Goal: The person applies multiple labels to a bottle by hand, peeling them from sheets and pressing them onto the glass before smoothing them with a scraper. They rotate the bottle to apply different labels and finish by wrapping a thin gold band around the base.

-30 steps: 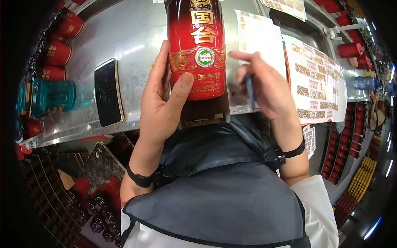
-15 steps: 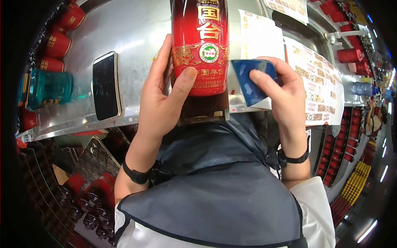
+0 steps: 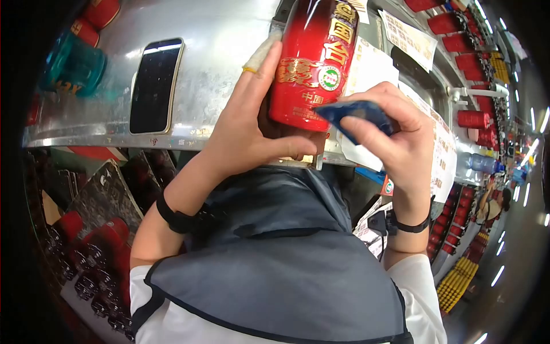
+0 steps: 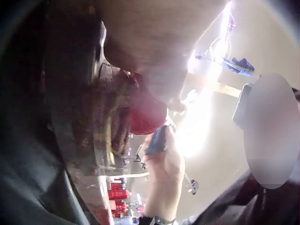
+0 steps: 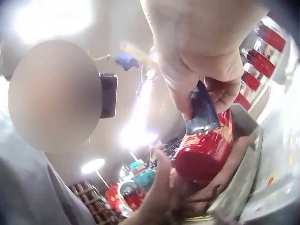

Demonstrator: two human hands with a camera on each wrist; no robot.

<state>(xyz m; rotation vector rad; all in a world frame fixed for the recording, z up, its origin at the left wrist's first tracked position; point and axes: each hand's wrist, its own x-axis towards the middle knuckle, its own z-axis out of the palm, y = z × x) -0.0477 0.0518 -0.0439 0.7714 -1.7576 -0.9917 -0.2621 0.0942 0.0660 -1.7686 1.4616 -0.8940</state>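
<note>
A red bottle (image 3: 306,74) with gold characters and a round green-and-white emblem lies tilted in a dark holder, base toward the person. My left hand (image 3: 246,126) rests against its left side with straight fingers, its thumb extended off the bottle below the base. One finger wears a pale finger cot (image 3: 262,54). My right hand (image 3: 401,132) pinches a blue flat scraper (image 3: 366,117) between thumb and fingers, its tip at the label's lower right. In the right wrist view the scraper (image 5: 202,112) overlaps the bottle (image 5: 204,152), with the left hand (image 5: 164,187) beneath.
A phone (image 3: 156,86) lies on the metal table (image 3: 217,34), left of the hands, near a teal jug (image 3: 74,63). Printed label sheets (image 3: 409,40) are at the right. Red bottles (image 3: 472,119) line the right side; more (image 3: 109,232) lie below the table at left.
The blue scraper has swung to the bottle's lower label with the right hand. The bottle has turned and shifted right in view. My left thumb has come off its front.
</note>
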